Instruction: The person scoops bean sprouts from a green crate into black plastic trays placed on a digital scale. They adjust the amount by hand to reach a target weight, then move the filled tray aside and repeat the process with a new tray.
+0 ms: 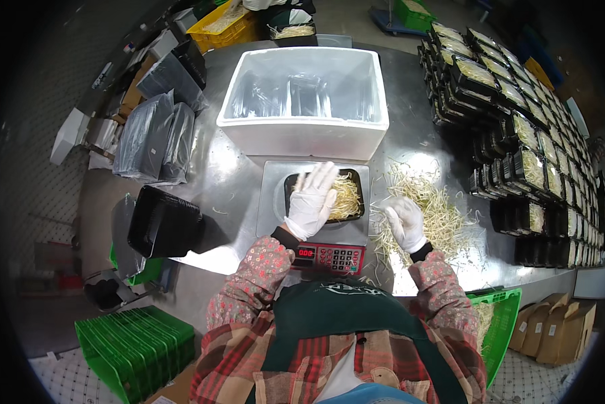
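Note:
A digital scale (327, 257) with a flat metal pan stands before me on the steel table. On its pan lies a black plastic tray (361, 188) partly filled with bean sprouts (347, 198). My left hand (311, 202), in a white glove, is over the tray's left part with its fingers extended; whether it touches the sprouts is hidden. To the right of the scale, my gloved right hand (406, 224) is at the left side of a loose heap of bean sprouts (433, 207), its fingers bent. What lies under its fingers cannot be seen.
A white foam box (307, 139) holding plastic-wrapped packs stands behind the scale. Stacked black trays (161, 222) and wrapped tray packs (143, 136) are at left. Many filled trays (529, 131) are piled at right. Green crates (136, 348) stand below left. Another person (277, 5) is across the table.

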{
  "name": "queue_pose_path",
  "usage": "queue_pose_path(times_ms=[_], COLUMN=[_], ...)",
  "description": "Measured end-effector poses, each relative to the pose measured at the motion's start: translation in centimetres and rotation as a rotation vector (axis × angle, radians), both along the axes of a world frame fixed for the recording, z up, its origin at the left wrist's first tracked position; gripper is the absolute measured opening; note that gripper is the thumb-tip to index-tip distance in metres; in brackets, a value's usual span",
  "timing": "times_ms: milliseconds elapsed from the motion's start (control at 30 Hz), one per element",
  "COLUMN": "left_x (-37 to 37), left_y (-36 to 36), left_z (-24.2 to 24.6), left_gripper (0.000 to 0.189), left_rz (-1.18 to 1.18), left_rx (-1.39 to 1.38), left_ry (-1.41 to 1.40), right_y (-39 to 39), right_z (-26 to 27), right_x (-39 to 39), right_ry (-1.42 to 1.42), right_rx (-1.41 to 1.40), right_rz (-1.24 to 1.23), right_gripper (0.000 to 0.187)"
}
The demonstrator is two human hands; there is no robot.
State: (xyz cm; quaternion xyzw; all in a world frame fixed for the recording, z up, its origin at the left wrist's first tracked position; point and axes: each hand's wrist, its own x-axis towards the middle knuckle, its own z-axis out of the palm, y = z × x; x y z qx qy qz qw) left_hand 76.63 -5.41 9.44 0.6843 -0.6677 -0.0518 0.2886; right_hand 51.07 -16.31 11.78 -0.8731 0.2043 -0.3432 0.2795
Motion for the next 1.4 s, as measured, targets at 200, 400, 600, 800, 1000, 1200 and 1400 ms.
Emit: queue_pose_path(times_ms=[200, 400, 600, 800, 1000, 1200, 1400], left_x=[-1.4, -0.8, 2.0, 4.6, 5.6, 6.3, 5.7], left_y=[-1.0, -0.8, 1.1, 4.7, 8.1, 10.8, 10.1], left_z=[-1.0, 0.5, 3.2, 5.2, 5.5, 5.1, 6.4], left_gripper=[0.059, 0.066, 0.058, 0.039, 0.035, 0.034, 0.035], left_rz=[-0.118, -0.175, -0.009, 0.190, 0.309, 0.391, 0.398], left_rx=[0.215, 0.139, -0.163, -0.445, -0.534, -0.577, -0.584], left_ry=[-0.277, 0.028, 0.578, 1.140, 1.101, 1.187, 1.185], right_y=[-2.6, -16.7, -21.9, -21.9, -25.4, -25.7, -19.6], right_z=[3.7, 4.0, 0.9, 0.4, -3.0, 0.3, 11.5], right_x=[9.4, 19.8, 23.2, 24.0, 22.4, 19.8, 14.8], right_ry=[-0.179, 0.441, 1.016, 1.097, 0.724, 0.240, -0.545], right_rx=[0.173, -0.016, -0.116, -0.137, 0.076, -0.145, 0.183], right_rz=[0.064, -0.362, -0.409, -0.414, -0.516, -0.444, -0.112], right_gripper=[0.030, 0.050, 0.033, 0.038, 0.044, 0.066, 0.043])
